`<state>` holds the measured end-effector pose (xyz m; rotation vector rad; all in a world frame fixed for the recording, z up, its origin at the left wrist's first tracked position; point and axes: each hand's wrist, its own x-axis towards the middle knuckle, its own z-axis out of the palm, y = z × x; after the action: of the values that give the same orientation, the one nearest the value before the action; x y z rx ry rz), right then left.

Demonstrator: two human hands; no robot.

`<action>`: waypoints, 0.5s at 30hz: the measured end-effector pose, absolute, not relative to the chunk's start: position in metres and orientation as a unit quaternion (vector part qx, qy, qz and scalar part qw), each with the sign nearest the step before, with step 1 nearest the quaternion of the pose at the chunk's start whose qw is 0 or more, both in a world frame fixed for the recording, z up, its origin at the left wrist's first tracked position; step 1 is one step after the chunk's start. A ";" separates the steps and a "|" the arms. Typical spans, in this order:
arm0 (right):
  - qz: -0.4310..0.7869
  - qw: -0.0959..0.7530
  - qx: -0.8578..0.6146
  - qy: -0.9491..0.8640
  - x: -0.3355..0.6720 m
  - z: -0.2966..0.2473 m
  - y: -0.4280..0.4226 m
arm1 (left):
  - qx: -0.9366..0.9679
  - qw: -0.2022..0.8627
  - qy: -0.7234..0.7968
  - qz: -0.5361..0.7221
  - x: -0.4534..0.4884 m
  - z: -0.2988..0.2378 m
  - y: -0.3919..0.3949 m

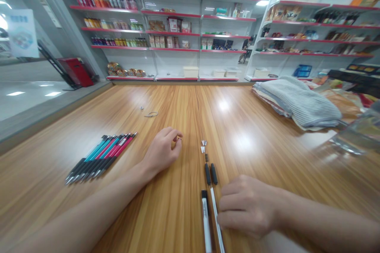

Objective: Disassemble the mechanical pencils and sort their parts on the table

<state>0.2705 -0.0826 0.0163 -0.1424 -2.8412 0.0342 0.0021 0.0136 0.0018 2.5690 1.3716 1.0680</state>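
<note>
My left hand [165,147] rests over the table with its fingers curled and thumb near the index finger. Any small thing at its fingertips is too small to name. Closed with its knuckles up, my right hand [247,205] is beside thin white rods [217,217], its fingertips hidden. Left of the rods lies a white pen barrel [206,219] with a black end. Above them are two black grips [210,174], a small dark piece [207,157], white pieces [202,149] and silver cone tips [204,142] in a column.
Several blue and red pens with black grips [102,156] lie side by side at left. A thin loop [152,114] lies farther back. Folded cloths [303,101] and a clear container [359,134] are at right. Stocked shelves [172,15] stand behind the wooden table [178,101].
</note>
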 end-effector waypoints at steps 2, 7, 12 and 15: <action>0.020 0.163 -0.051 -0.985 0.272 0.013 -0.081 | 0.829 0.021 0.443 0.342 0.002 0.001 0.014; 0.025 0.159 -0.053 -0.985 0.273 0.013 -0.081 | 0.833 0.030 0.435 0.340 0.002 0.001 0.014; 0.003 0.166 -0.052 -0.985 0.272 0.012 -0.081 | 0.836 0.032 0.436 0.333 0.002 0.001 0.015; -0.010 0.176 -0.051 -0.983 0.272 0.010 -0.081 | 0.837 0.032 0.437 0.328 0.002 0.001 0.015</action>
<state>0.2719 -0.0812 0.0104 -0.1451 -2.7837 -0.0274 0.0019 0.0148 0.0008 2.5758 1.3458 1.0100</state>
